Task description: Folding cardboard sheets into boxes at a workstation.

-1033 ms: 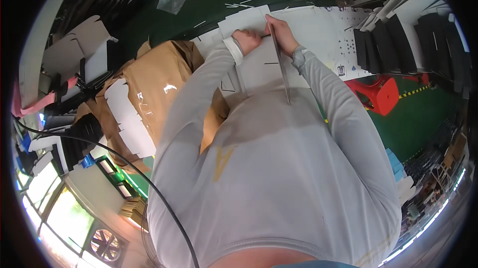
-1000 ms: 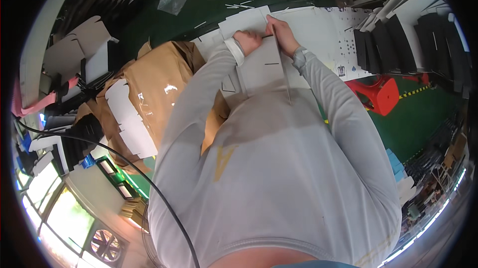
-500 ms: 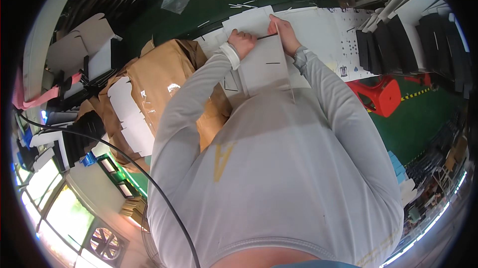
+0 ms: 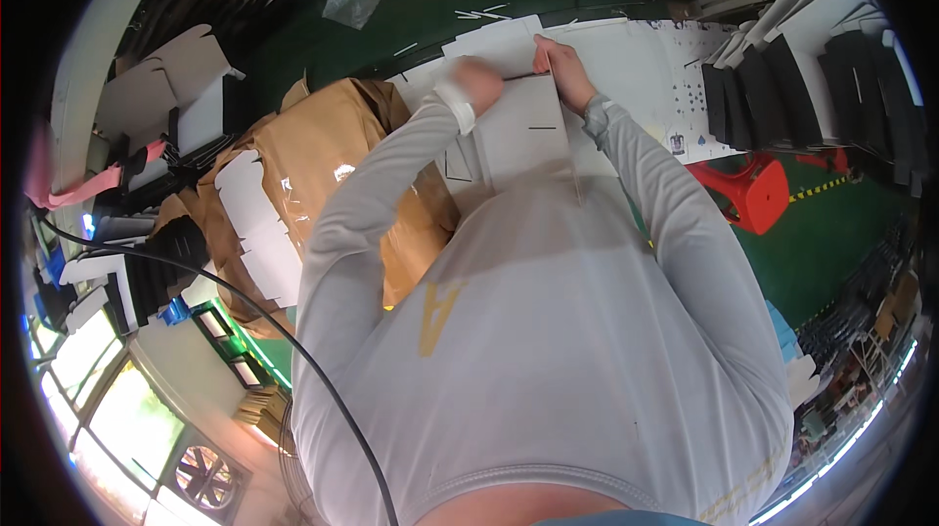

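Note:
In front of me on the table lies a part-folded white cardboard box [image 4: 520,142], with a raised panel along its right side and a flat flap [image 4: 499,42] stretching out at its far end. My right hand [image 4: 569,74] is closed round the far right corner of that panel, its fingers bent over the edge. Motion smears my left hand [image 4: 476,84] at the box's far left corner, beside a dark fold line. Its fingers cannot be made out.
Brown wrapping paper [image 4: 342,150] with white card pieces [image 4: 259,233] is at the left. A stack of black and white folded boxes [image 4: 792,86] stands at the right end of the white table [image 4: 646,86], above a red stool [image 4: 758,196]. A black cable [image 4: 293,340] crosses the lower left.
My left hand has turned from a sharp, curled grip at the box's far edge into a blur at nearly the same spot. My right hand stays on the panel's corner.

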Available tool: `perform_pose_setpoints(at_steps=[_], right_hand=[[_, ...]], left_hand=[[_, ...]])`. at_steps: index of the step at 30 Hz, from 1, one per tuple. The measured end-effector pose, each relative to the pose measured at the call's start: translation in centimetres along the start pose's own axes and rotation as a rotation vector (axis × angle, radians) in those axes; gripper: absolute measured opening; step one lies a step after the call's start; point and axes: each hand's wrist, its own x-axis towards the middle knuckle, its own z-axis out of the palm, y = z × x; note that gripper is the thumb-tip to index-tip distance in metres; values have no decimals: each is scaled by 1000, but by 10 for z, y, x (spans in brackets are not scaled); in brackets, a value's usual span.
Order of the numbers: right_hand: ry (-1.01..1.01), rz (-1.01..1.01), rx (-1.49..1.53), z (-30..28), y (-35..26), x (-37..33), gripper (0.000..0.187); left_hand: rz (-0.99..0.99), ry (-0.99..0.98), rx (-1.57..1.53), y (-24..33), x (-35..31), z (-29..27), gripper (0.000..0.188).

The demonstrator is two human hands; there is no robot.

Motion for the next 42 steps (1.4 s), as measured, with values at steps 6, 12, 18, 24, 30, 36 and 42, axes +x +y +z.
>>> perform_pose_setpoints(at_steps=[6,12,18,24,30,36,42], right_hand=[[-1,-90,34,-2,8,3,34],[26,-81,-44,-1,-4,-4,40],[284,-206,-222,-73,-1,-39,35],[270,-143,-398,-87,36,-82,32],[323,59,-641,-44,29,-85,50],[513,-152,-866,-54,19,-70,46],[353,-510,-772,-68,16,-32,41]], left_hand=[[66,150,-139,18,35,12,13],[146,110,-73,7,36,11,14],[-241,29,-340,-27,-18,-31,24],[-820,87,-714,14,-71,-42,75],[-267,-280,-1138,79,-125,-3,33],[-704,74,-877,16,-146,-77,18],[-804,780,-1511,-33,-59,-26,26]])
